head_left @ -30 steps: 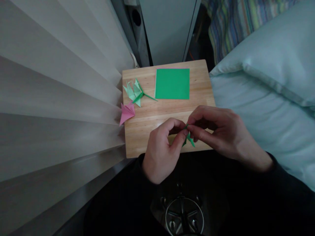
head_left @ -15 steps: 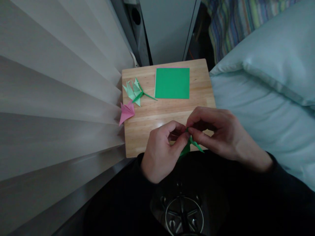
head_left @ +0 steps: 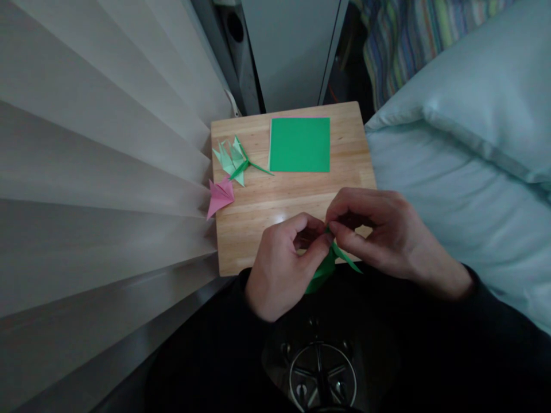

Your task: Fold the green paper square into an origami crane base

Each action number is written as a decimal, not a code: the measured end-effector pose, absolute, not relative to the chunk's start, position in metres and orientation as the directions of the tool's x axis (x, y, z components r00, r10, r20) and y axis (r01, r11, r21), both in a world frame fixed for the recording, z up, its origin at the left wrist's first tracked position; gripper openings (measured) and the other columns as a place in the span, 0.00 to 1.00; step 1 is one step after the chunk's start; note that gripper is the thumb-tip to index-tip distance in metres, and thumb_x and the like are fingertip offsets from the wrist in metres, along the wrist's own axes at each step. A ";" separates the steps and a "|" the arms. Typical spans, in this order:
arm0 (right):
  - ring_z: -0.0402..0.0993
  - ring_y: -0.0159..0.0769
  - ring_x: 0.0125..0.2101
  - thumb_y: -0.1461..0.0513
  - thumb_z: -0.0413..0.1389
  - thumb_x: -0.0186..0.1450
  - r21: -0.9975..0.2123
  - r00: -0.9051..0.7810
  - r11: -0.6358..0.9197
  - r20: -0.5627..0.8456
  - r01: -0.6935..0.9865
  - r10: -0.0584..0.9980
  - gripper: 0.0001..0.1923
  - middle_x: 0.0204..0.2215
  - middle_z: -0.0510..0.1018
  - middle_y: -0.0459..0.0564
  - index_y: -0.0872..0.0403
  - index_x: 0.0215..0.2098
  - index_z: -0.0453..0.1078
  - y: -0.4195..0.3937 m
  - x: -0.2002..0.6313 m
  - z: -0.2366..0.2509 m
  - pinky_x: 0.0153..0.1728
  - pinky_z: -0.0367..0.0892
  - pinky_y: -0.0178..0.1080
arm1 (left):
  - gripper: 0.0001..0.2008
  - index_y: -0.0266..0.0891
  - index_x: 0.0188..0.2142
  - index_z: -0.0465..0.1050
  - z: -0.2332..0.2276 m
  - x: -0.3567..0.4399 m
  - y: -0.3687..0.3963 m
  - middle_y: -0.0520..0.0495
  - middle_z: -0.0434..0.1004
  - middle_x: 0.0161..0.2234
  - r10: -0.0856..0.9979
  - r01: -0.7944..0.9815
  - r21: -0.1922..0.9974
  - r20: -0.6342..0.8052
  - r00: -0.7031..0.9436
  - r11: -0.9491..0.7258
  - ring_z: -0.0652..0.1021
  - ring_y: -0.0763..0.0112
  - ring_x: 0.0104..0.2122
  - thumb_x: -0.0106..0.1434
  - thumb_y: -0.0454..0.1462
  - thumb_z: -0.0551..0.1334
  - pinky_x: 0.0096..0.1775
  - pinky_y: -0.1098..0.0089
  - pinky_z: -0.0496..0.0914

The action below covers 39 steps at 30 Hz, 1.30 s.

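Observation:
Above the near edge of the small wooden table (head_left: 253, 241), my left hand (head_left: 288, 261) and my right hand (head_left: 379, 232) meet fingertip to fingertip. Both pinch a green folded origami piece (head_left: 322, 275). Part of it hangs below my left thumb, and a narrow green point sticks out to the right under my right thumb. The pinched part is mostly covered by my fingers. Beyond my hands lies a stack of square paper (head_left: 300, 144) with a green sheet on top.
Folded paper cranes, light green (head_left: 230, 158) and darker green (head_left: 247, 163), sit at the table's left, beside a pink origami piece (head_left: 221, 197) overhanging the edge. A pale curtain (head_left: 107, 229) borders the left. Light blue bedding (head_left: 451, 166) is on the right, a grey cabinet (head_left: 293, 51) behind.
The hanging green paper and its narrow point show a little more below my fingers, having swung slightly downward. My hands keep nearly the same pinch and place.

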State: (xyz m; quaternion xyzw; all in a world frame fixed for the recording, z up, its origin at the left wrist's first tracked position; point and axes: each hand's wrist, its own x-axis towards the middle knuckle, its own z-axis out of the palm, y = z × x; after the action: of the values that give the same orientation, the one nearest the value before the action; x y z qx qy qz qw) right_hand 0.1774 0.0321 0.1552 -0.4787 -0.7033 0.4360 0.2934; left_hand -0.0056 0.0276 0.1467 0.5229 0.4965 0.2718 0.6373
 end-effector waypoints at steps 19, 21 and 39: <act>0.70 0.32 0.27 0.60 0.55 0.72 -0.890 -0.375 0.037 -0.154 0.454 0.914 0.11 0.25 0.75 0.45 0.53 0.31 0.71 0.036 0.176 0.160 0.28 0.62 0.34 | 0.09 0.37 0.32 0.75 0.146 -0.011 0.033 0.52 0.77 0.29 0.920 0.019 0.947 -0.315 0.235 0.319 0.77 0.74 0.30 0.62 0.39 0.71 0.34 0.75 0.73; 0.69 0.31 0.27 0.60 0.54 0.72 -0.890 -0.388 0.037 -0.160 0.455 0.907 0.12 0.25 0.75 0.44 0.54 0.31 0.71 0.036 0.176 0.159 0.28 0.62 0.34 | 0.09 0.37 0.31 0.75 0.147 -0.012 0.033 0.51 0.77 0.29 0.919 0.040 0.950 -0.311 0.242 0.310 0.77 0.73 0.30 0.62 0.39 0.71 0.34 0.74 0.73; 0.68 0.32 0.27 0.58 0.57 0.70 -0.923 -0.402 -0.135 -0.284 0.360 0.870 0.11 0.26 0.77 0.47 0.55 0.31 0.73 0.039 0.175 0.163 0.28 0.62 0.35 | 0.10 0.37 0.35 0.75 0.153 -0.017 0.036 0.52 0.79 0.23 0.855 -0.082 0.892 -0.395 0.336 0.444 0.80 0.74 0.23 0.63 0.40 0.70 0.29 0.75 0.78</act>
State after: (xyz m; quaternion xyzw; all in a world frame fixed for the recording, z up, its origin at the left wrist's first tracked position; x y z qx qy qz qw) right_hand 0.1751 0.0391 0.1629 -0.4978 -0.6178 0.5652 0.2258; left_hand -0.0170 0.0356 0.1534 0.4099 0.4713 0.3315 0.7070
